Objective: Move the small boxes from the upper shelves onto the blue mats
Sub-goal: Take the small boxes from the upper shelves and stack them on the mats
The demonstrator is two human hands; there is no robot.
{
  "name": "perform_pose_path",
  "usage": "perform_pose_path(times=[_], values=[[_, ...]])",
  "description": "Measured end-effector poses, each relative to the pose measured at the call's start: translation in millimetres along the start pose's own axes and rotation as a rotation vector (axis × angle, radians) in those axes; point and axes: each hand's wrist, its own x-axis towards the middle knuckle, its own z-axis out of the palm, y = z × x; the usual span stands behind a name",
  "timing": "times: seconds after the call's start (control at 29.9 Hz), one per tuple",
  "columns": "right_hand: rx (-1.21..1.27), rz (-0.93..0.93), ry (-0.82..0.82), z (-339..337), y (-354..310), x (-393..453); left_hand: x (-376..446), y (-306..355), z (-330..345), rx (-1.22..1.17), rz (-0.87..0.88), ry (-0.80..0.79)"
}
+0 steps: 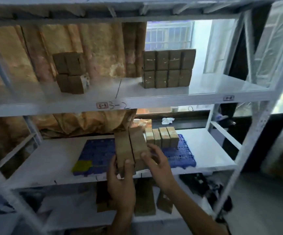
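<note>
Our left hand and right hand grip two boxes, hiding part of the mat; the shelf reads "3-2"; its tags are blurred.

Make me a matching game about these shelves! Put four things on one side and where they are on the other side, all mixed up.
Things:
1. big stack of boxes
2. row of small boxes
3. two boxes side by side
4. white crumpled thing

Places:
A. held in both hands, left hand and right hand
B. upper shelf, by the window
C. behind the shelves, on a dark ledge
D. standing on the blue mat

Pairs: 1-B, 2-D, 3-A, 4-C
</note>
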Motion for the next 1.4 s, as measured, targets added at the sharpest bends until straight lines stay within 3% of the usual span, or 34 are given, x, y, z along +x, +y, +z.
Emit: perform_pose_path(times=[0.13,0.3,0.74,1.0,1.4], values=[[-0.007,0.099,0.072,-51,41,-2,-27,-34,44,0.01,-0.133,-0.076],[0.038,0.196,0.148,-91,89,35,-22,-62,102,-0.012,-0.161,-0.205],[0.054,0.27,0.181,-110,158,235,131,-165,237,0.185,-0.222,-0.269],[-0.021,0.3,0.214,-96,187,299,185,-193,263,0.263,-0.278,-0.274],[-0.05,0.337,0.284,-94,191,301,198,-209,256,0.261,-0.293,-0.404]])
